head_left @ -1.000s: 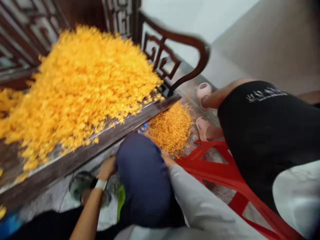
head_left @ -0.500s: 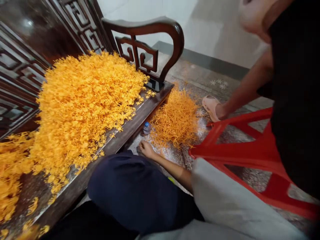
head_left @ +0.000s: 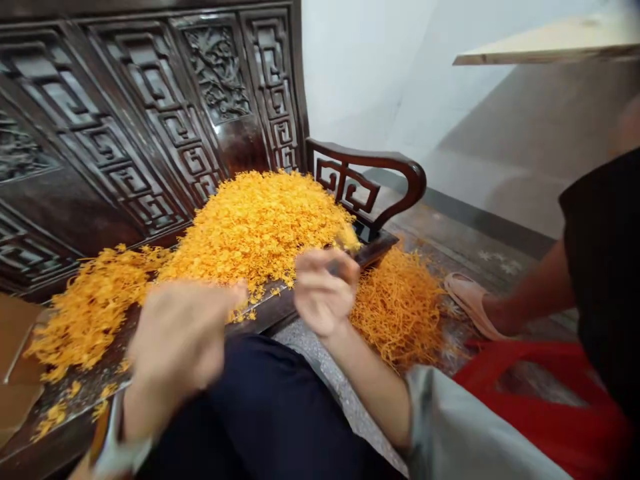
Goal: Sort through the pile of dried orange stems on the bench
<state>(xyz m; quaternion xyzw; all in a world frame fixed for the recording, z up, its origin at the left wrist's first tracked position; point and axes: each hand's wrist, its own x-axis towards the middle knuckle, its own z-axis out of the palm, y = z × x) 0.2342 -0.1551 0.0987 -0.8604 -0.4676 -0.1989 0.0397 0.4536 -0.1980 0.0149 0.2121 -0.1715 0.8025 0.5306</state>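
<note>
My left hand (head_left: 175,333) is raised above my lap in front of the bench, back of the hand towards me. It is smeared by motion, and its fingers are mostly hidden. To its right, my right hand (head_left: 325,293) is held up with fingers curled in, also blurred. A smeared yellow piece (head_left: 347,237) shows just above its fingertips; whether the hand grips it is unclear. Behind both hands, a large heap of small yellow-orange plastic flower-like pieces (head_left: 265,220) covers the bench seat. A smaller heap of similar pieces (head_left: 95,307) lies to the left.
The dark carved wooden bench (head_left: 120,127) has a curved armrest (head_left: 400,163) at its right end. A tangle of thin orange strands (head_left: 400,307) lies on the floor. Another person's foot in a pink clog (head_left: 470,303) and a red plastic stool (head_left: 545,407) stand right. Cardboard (head_left: 17,360) sits left.
My right hand has come up from beside the floor pile to the front of the bench. My left hand has risen into view. The camera view has tilted up and turned left.
</note>
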